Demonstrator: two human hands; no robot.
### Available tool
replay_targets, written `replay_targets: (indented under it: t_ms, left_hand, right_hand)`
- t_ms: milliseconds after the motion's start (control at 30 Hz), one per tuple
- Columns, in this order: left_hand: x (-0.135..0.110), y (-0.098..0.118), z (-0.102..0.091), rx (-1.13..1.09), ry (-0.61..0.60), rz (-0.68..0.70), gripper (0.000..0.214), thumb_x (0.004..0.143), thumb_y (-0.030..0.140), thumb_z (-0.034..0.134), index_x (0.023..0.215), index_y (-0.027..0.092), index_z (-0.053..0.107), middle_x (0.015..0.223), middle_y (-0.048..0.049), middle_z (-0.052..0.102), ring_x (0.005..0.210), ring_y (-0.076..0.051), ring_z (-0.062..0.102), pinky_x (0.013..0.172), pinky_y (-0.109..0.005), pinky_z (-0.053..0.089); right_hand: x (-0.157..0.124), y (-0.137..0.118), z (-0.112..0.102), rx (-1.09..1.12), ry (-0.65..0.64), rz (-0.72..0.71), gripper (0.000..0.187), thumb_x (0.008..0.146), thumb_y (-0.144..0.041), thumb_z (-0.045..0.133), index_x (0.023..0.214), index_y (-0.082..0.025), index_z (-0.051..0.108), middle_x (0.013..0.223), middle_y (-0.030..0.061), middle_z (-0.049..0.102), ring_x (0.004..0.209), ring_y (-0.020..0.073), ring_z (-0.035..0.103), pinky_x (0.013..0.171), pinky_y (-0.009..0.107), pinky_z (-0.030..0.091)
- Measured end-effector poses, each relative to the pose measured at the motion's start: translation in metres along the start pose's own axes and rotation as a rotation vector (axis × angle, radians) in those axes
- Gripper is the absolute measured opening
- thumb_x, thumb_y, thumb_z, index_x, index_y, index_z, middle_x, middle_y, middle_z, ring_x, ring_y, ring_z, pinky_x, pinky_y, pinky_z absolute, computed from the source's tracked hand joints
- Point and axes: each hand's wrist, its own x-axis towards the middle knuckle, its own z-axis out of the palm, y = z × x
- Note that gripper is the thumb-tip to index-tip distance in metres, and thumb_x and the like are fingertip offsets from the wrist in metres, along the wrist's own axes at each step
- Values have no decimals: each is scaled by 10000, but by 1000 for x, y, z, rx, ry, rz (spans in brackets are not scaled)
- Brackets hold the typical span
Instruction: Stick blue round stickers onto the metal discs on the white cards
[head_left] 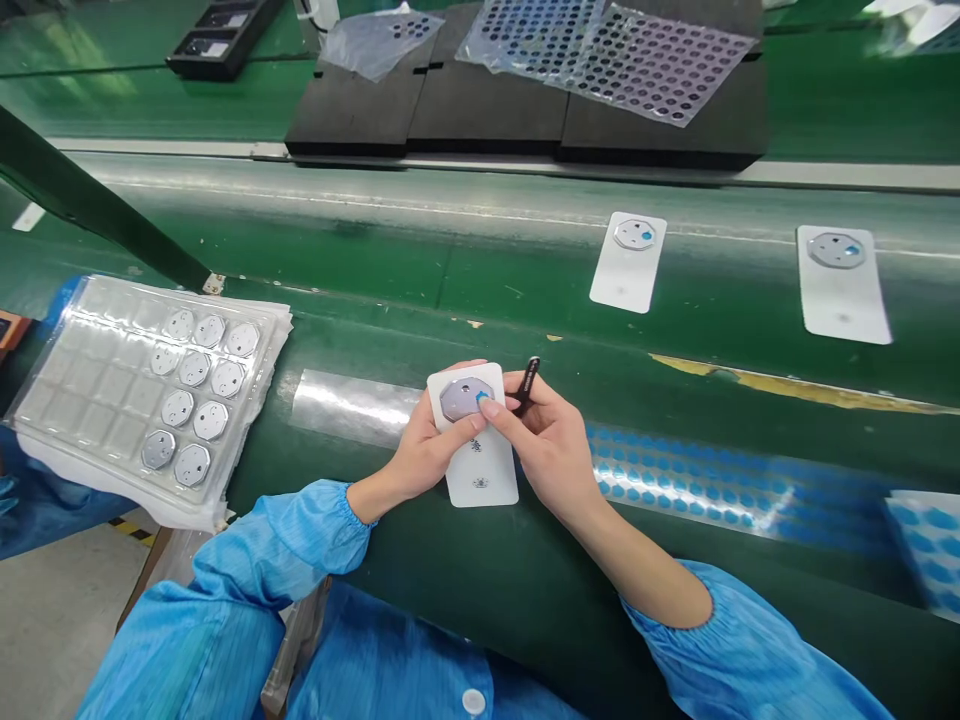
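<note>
My left hand (427,445) grips a white rounded panel (499,487) by its left side, thumb on its face. Near the panel's top sits a grey octagonal plate (459,398) with small holes and a small blue sticker (481,397). My right hand (551,440) presses its thumb at the blue sticker's edge. Tucked in its fingers is a slim black tool with white lettering, apparently tweezers (529,378); their tips are hidden. Below my hands lies a clear strip with rows of blue stickers (675,475), extending to the right.
A clear blister tray (82,400) at left holds several octagonal plates (211,420). Two white panels with blue-stickered plates (627,285) (846,300) lie on the green belt (337,240). Black foam blocks (487,110) carry dotted sheets (652,60). A dark green post (97,200) slants across upper left.
</note>
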Motion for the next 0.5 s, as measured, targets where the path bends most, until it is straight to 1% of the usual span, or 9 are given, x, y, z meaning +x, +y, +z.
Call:
replay_targets:
  t_ms: [67,167,267,333,400,467,500]
  left_hand:
    - [-4,-2,4,23,21,26,654,945,411,764,1502,227,475,1212,-120,755,1174,-298,715,974,-404,574]
    - [-10,-6,12,29,45,69,654,965,447,735,1509,218,453,1228,-128,750,1226,-299,697,1034,-419,550]
    - [-15,-8,17,64,49,83,673,971,532,701,1510,206,464,1248,-146,736,1241,-300,690,1076,-435,532]
    - [-15,-9,16,113,46,82,739,947,620,692,1511,194,478,1243,-160,730,1217,-306,694,1086,-449,524]
    - [-12,-10,12,156,40,76,786,919,666,699,1510,188,499,1239,-171,725,1188,-311,695,1069,-457,529]
    - [-9,-10,8,147,59,65,761,893,641,737,1474,187,553,1231,-169,728,1180,-312,689,1051,-450,533]
    - [-6,-9,6,122,98,58,723,866,616,772,1419,182,602,1210,-161,735,1157,-310,696,1032,-441,542]
  right_hand:
    - [-1,1,0,-15,45,-62,324,892,-499,828,905,-215,672,928,27,586,790,164,549,645,264,488]
    - [-4,6,0,-48,100,-121,313,887,-474,836,881,-207,672,896,16,567,753,151,521,641,260,470]
    - [-7,14,0,-68,140,-161,331,847,-474,870,844,-213,668,845,5,543,714,154,502,608,269,445]
    - [-7,21,-1,-64,165,-185,322,819,-475,893,830,-228,686,846,20,561,727,175,525,607,296,446]
    - [-5,26,0,-68,203,-196,303,790,-469,914,817,-244,712,852,44,591,745,205,553,614,337,454]
    - [-4,30,1,-83,229,-176,286,778,-466,918,827,-256,731,850,59,614,750,229,573,629,374,466]
    - [-4,31,3,-95,233,-170,284,789,-478,905,861,-258,740,860,62,626,756,235,580,640,384,474]
